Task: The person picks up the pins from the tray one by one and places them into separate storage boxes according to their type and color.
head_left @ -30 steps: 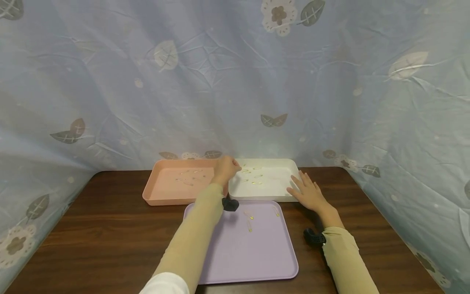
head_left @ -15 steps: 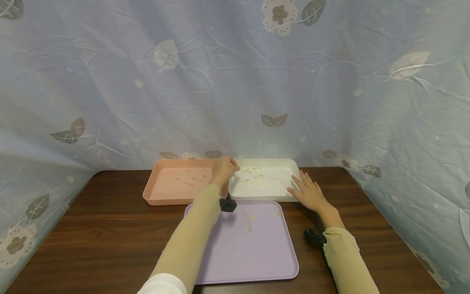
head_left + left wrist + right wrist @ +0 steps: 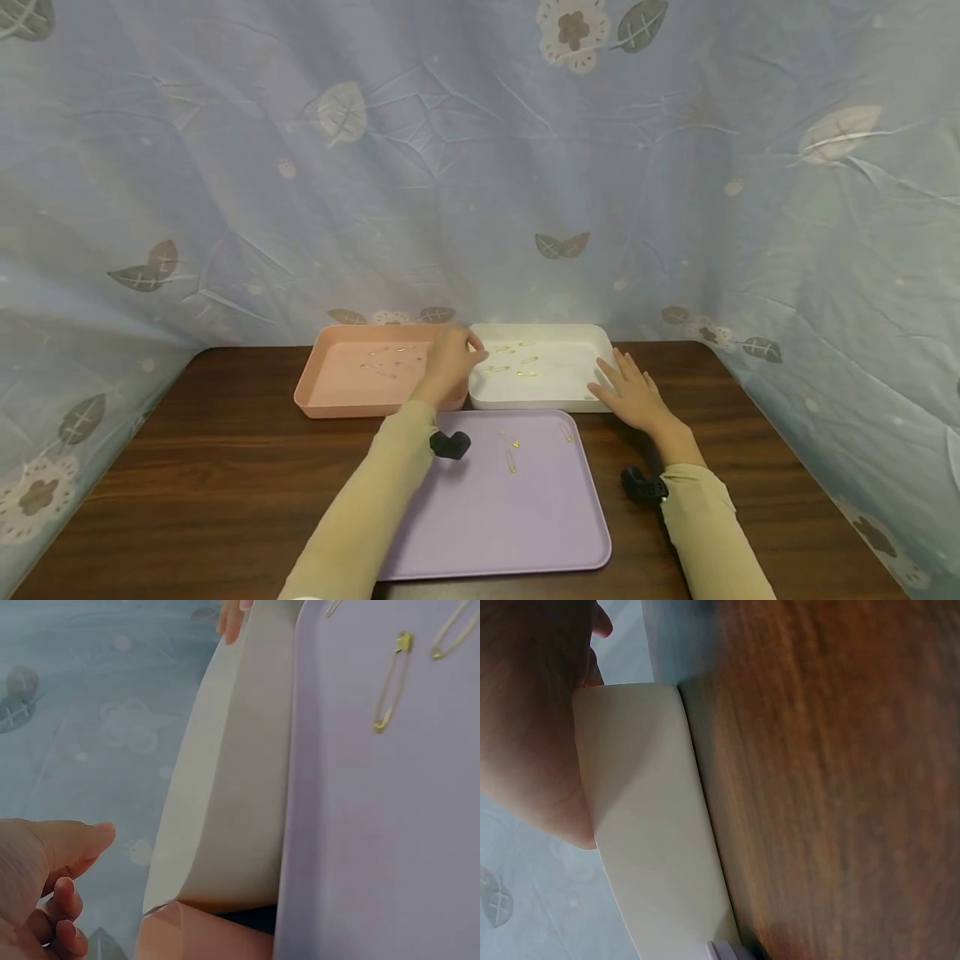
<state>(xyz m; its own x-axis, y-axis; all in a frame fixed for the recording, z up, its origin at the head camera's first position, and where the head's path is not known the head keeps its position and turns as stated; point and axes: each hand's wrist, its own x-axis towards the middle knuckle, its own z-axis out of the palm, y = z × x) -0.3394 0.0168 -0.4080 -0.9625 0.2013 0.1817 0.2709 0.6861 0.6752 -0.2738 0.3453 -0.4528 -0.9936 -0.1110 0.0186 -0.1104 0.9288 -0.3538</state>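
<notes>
My left hand [image 3: 452, 358] is over the joint between the pink tray [image 3: 333, 411] and the white tray [image 3: 570, 404]. Thumb and forefinger stand apart there, and the left wrist view shows the other fingers loosely curled with nothing held. Gold safety pins [image 3: 529, 360] lie scattered in the white tray, silver-looking safety pins [image 3: 387, 374] in the pink one. My right hand [image 3: 633, 396] rests on the white tray's right rim with fingers spread. On the purple tray [image 3: 525, 533] in front are gold safety pins [image 3: 391, 682], including one by its right edge [image 3: 565, 431].
All the trays stand on a dark wooden table [image 3: 187, 475]. Behind and on both sides hangs a blue curtain [image 3: 420, 208] with leaf prints. A black wrist camera [image 3: 450, 445] on the left arm sits above the purple tray.
My left hand has drawn back slightly left and toward me, its thumb and forefinger parting. Another gold safety pin now shows at the white tray's left side. The right hand keeps still.
</notes>
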